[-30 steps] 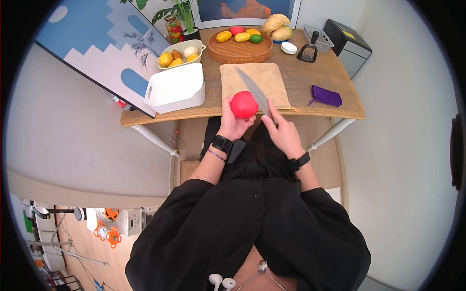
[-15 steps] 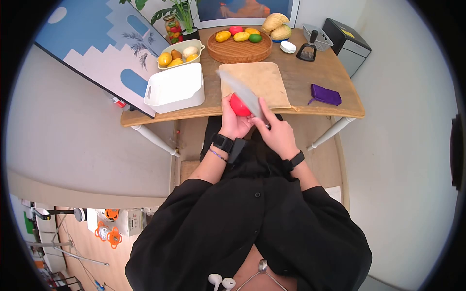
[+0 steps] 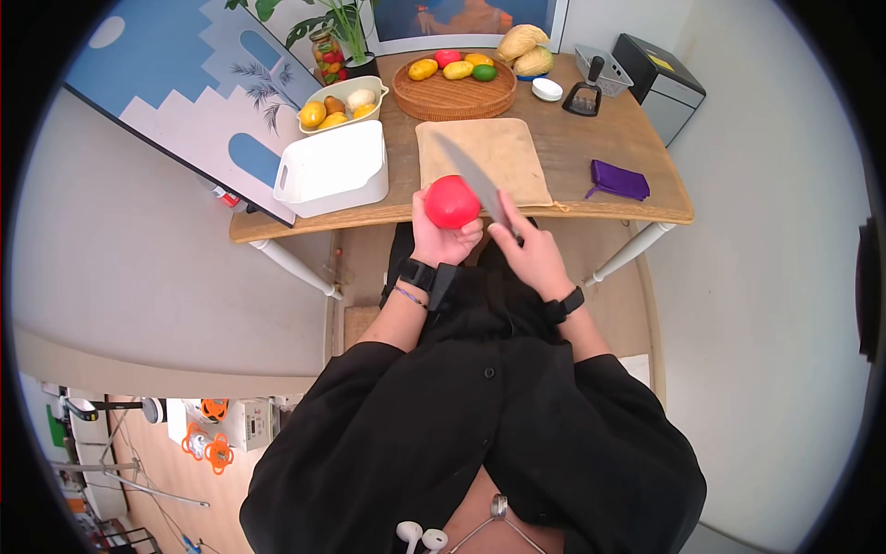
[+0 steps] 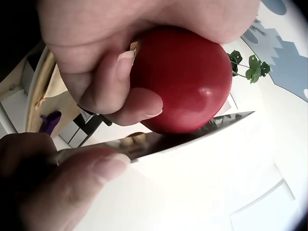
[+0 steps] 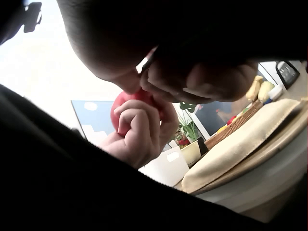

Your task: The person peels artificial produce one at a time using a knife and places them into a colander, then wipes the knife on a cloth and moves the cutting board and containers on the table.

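Note:
My left hand (image 3: 445,242) holds a smooth, round red fruit (image 3: 452,202) just off the table's front edge, fingers curled around its underside. A kitchen knife (image 3: 469,169) is gripped in my right hand (image 3: 535,260), thumb and forefinger near the base of its blade. The blade points up and away to the left, beside the fruit. In the left wrist view the knife blade (image 4: 159,144) runs along the side of the red fruit (image 4: 185,82). The knife handle is mostly hidden inside my right hand. Beyond both hands lies a beige cloth-like mat (image 3: 503,152).
A white bin (image 3: 337,175) and a cream basket (image 3: 381,95) of fruit stand on the left. Behind the mat is a round woven tray (image 3: 452,100) with several fruits. A purple pouch (image 3: 618,181) and a black-handled scraper-like tool (image 3: 584,96) lie on the right.
The knife swept left across the fruit half a second ago, then moved back to the right of it. My left hand and the fruit have shifted slightly left.

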`<state>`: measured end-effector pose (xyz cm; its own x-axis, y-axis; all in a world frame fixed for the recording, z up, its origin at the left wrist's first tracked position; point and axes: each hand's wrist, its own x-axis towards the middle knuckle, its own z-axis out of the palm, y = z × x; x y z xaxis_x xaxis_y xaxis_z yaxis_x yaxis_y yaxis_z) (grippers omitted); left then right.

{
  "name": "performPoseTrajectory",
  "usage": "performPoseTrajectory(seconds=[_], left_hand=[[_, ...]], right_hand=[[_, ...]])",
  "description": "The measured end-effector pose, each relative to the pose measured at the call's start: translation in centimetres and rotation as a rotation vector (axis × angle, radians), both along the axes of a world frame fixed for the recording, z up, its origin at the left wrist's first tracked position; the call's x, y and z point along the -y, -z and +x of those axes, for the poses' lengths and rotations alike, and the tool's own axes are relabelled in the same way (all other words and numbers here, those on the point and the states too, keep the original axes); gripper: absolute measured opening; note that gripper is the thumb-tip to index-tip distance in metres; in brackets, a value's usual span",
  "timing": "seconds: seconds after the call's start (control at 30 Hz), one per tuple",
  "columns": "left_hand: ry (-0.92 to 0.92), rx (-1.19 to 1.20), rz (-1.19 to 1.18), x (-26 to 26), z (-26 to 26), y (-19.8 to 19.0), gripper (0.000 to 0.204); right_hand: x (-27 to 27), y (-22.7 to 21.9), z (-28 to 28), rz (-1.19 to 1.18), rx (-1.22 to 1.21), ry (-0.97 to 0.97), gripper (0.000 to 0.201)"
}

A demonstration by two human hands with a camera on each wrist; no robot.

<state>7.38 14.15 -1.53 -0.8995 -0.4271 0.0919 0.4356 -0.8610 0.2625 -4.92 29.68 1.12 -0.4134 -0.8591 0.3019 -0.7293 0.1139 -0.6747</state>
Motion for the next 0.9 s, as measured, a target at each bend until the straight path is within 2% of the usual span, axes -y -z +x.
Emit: performPoseTrajectory(seconds=[0.07, 0.13, 0.2, 0.23, 0.27, 0.3, 0.33, 0.4, 0.5, 0.57, 0.6, 0.63, 0.67, 0.77, 0.8, 0.83, 0.87, 0.9], left_hand=[[0.012, 0.065, 0.008, -0.1, 0.0, -0.4, 0.062], [0.021, 0.131, 0.023, -0.1, 0.0, -0.3, 0.061], [0.132, -0.191, 0.033, 0.6, -0.8, 1.7, 0.062], [0.136, -0.192, 0.032, 0.8, -1.1, 2.7, 0.062], [0.006, -0.013, 0.029, 0.6, -1.2, 2.5, 0.062], [-0.125, 0.165, 0.026, 0.3, -1.2, 2.4, 0.063], [-0.189, 0.222, 0.022, -0.2, -1.4, 2.4, 0.066], [-0.159, 0.191, 0.017, -0.2, -1.3, 1.9, 0.067], [-0.13, 0.147, 0.025, -0.6, -1.2, 0.8, 0.068], [-0.217, 0.295, 0.109, -1.4, -1.3, -0.2, 0.064], [-0.217, 0.294, 0.109, -0.7, -1.4, 1.0, 0.064], [-0.12, 0.146, 0.076, 0.4, -1.5, 2.9, 0.064], [-0.023, -0.002, 0.043, 0.5, -1.3, 2.5, 0.063], [0.07, -0.101, 0.059, -0.3, -0.8, 0.8, 0.062], [0.025, 0.034, 0.059, -0.4, -0.7, 0.5, 0.063], [0.025, 0.034, 0.058, -0.5, -0.4, 0.0, 0.063], [0.087, 0.059, 0.017, -0.6, -0.1, -0.4, 0.063], [0.149, 0.084, -0.024, -0.6, 0.0, -0.6, 0.064]], right_hand=[[-0.3, -0.5, -0.5, 0.085, 0.047, 0.119, 0.066], [-1.2, -1.2, -0.3, 0.042, 0.053, 0.049, 0.067], [-1.9, -1.0, 0.2, -0.003, 0.062, -0.011, 0.067], [-1.9, -1.0, 0.5, -0.058, -0.056, -0.066, 0.068], [-1.8, -0.9, 0.8, -0.114, -0.175, -0.122, 0.068], [-1.5, -0.9, 1.1, -0.115, -0.176, -0.122, 0.068], [-1.2, -0.9, 1.4, -0.09, -0.247, -0.121, 0.069], [-0.7, -0.7, 1.9, -0.058, -0.358, -0.107, 0.07], [-0.3, -0.3, 2.0, -0.036, -0.396, -0.092, 0.07], [-0.4, -0.2, 1.9, -0.052, -0.413, -0.07, 0.069], [-0.4, -0.1, 1.7, -0.07, -0.429, -0.047, 0.069], [-0.5, -0.1, 1.5, -0.069, -0.429, -0.047, 0.069], [-0.5, 0.0, 1.2, -0.116, -0.395, -0.027, 0.07], [-0.5, 0.4, -0.4, -0.15, -0.316, 0.004, 0.069], [-0.4, 0.5, -1.2, -0.157, -0.211, 0.017, 0.067], [-0.3, 0.5, -1.9, -0.164, -0.106, 0.029, 0.065], [-0.3, -0.8, -2.3, 0.049, -0.051, 0.115, 0.063], [-0.2, -1.1, -2.8, 0.048, -0.051, 0.115, 0.063]])
